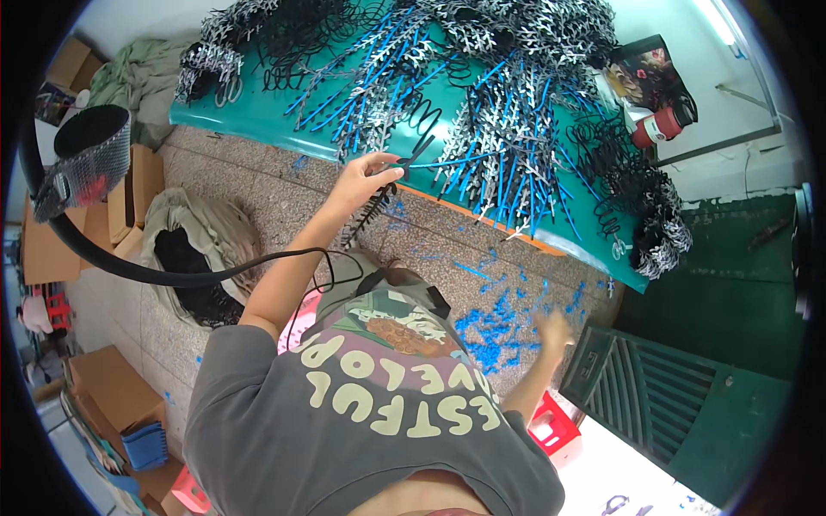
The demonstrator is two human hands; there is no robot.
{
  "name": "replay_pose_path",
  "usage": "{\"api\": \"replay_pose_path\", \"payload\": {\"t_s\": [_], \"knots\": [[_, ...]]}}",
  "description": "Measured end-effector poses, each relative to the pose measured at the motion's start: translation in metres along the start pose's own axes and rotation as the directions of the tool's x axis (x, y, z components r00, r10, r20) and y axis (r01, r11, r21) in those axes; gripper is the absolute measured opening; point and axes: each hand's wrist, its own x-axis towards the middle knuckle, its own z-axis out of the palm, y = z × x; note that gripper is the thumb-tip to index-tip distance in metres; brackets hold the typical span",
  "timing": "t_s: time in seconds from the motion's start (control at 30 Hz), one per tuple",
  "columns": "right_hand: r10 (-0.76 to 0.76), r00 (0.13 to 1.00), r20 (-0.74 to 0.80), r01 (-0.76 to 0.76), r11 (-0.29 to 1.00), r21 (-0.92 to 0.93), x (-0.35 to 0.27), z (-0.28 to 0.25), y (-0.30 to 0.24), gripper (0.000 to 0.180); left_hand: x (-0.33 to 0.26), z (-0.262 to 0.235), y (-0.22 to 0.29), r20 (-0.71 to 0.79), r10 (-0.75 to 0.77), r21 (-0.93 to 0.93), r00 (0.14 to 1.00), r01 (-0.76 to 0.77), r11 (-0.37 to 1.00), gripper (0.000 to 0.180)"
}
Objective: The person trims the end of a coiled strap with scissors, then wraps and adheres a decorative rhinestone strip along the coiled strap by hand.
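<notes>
At the table's near edge, my left hand (pixel 366 181) is closed, thumb and fingers pinched on a dark strip. A black coil (pixel 422 120) rises above that hand and a dark leafy sprig (pixel 370 215) hangs below it. One blue-stemmed sprig (pixel 447 162) lies right beside the fingertips; whether they touch it I cannot tell. My right hand (pixel 553 329) is low on the right, over the floor near the blue scraps (pixel 495 331). Motion smears its fingers, so any hold is unclear. Ahead lie piles of black-and-white leafy sprigs with blue stems (pixel 516 146).
The green-covered table (pixel 258 129) carries more black coils (pixel 297 52) and a red cup (pixel 658 127) at its right end. An open fabric sack (pixel 202 249) stands left on the floor. Cardboard boxes (pixel 116 387) are farther left; a pink-red stool (pixel 555 426) is at right.
</notes>
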Motion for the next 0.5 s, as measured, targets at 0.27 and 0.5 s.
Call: {"api": "replay_pose_path", "payload": {"t_s": [0.27, 0.5], "knots": [[-0.478, 0.877, -0.055, 0.353, 0.562, 0.748, -0.013, 0.043, -0.245, 0.022, -0.016, 0.043, 0.005, 0.183, -0.193, -0.158, 0.964, 0.222, 0.962, 0.051], [-0.302, 0.877, -0.373, 0.478, 0.617, 0.625, -0.014, 0.066, -0.24, 0.036, -0.02, 0.057, 0.015, 0.2, -0.279, -0.244, 0.939, 0.324, 0.914, 0.061]]}}
